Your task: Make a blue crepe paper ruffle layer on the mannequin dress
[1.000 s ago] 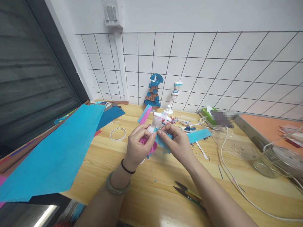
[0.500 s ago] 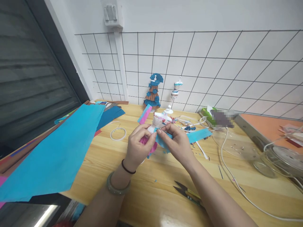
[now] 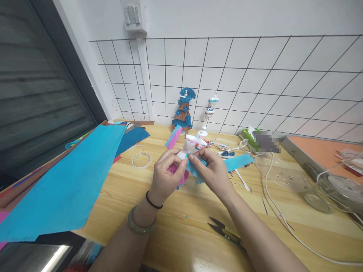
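Note:
A small white dress-form mannequin [image 3: 193, 142], marked with coloured smears, tilts between my hands. Pink crepe paper [image 3: 183, 177] covers its lower part, partly hidden by my fingers. My left hand [image 3: 168, 170] is closed around the mannequin's waist, thumb pressed near the paper edge. With thumb and fingertips, my right hand [image 3: 211, 168] pinches a light-blue crepe paper strip [image 3: 195, 172] against that waist. The strip's loose end [image 3: 239, 162] seems to stretch out to the right behind the hand. Thread snips [image 3: 224, 230] lie below my right forearm.
A mannequin in a blue and brown paper dress [image 3: 183, 111] and a bare one [image 3: 210, 109] stand near the wall grid. Large blue paper [image 3: 68, 177] lies left, beside a tape roll [image 3: 141, 160]. On the right are a white cable [image 3: 268, 189], a glass jar [image 3: 316, 202] and an orange-topped box [image 3: 326, 155].
Both hands keep almost the same grip and place. The mannequin's upper body has shifted very slightly to the right.

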A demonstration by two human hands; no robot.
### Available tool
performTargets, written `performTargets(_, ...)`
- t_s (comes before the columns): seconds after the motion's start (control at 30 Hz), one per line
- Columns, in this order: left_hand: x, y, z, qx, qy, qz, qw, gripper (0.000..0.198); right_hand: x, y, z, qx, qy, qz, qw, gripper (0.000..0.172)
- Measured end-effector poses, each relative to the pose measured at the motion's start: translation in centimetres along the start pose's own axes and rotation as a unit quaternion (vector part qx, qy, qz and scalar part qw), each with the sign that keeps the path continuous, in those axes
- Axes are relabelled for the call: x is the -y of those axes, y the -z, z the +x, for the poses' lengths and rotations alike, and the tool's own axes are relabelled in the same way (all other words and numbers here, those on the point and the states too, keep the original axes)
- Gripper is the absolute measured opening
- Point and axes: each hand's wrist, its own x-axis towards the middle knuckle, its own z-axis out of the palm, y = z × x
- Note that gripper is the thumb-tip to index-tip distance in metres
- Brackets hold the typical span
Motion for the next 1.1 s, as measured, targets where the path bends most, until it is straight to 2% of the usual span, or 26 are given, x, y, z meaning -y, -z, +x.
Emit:
performTargets(0.23,-0.2,0.6,-0.1,0.031,0.019,-0.063,0.997,0.033,0.1,0.1,-0.1,0.010,-0.002,-0.010,1.000,0.026)
performTargets(0.37,-0.1,0.6,-0.3,0.031,0.077,-0.107,0.991,0.031,0.0,0.3,0.1,0.009,0.001,-0.014,1.000,0.024)
performTargets(0.53,-0.1,0.2,0.1,0.018,0.192,-0.222,0.956,0.021,0.0,0.7,0.4,0.028,0.006,-0.004,1.000,0.024)
performTargets(0.67,-0.1,0.0,0.9,0.014,0.257,-0.292,0.921,0.034,0.4,1.1,0.6,0.039,0.004,-0.006,0.999,0.025)
performTargets(0.77,-0.2,0.0,1.7,0.057,0.292,-0.318,0.900,0.044,0.7,1.5,0.8,0.047,-0.026,-0.004,0.999,0.030)
performTargets(0.83,-0.5,0.0,2.3,0.094,0.306,-0.325,0.890,0.044,0.8,1.9,1.0,0.059,-0.053,0.004,0.997,0.032)
performTargets(0.97,-1.2,-0.6,3.9,0.140,0.307,-0.305,0.891,0.037,1.0,3.2,1.3,0.074,-0.083,0.017,0.994,0.034)
performTargets(1.1,-2.2,-2.0,5.5,0.202,0.295,-0.311,0.881,0.043,1.4,4.8,1.4,0.073,-0.090,0.018,0.993,0.032)
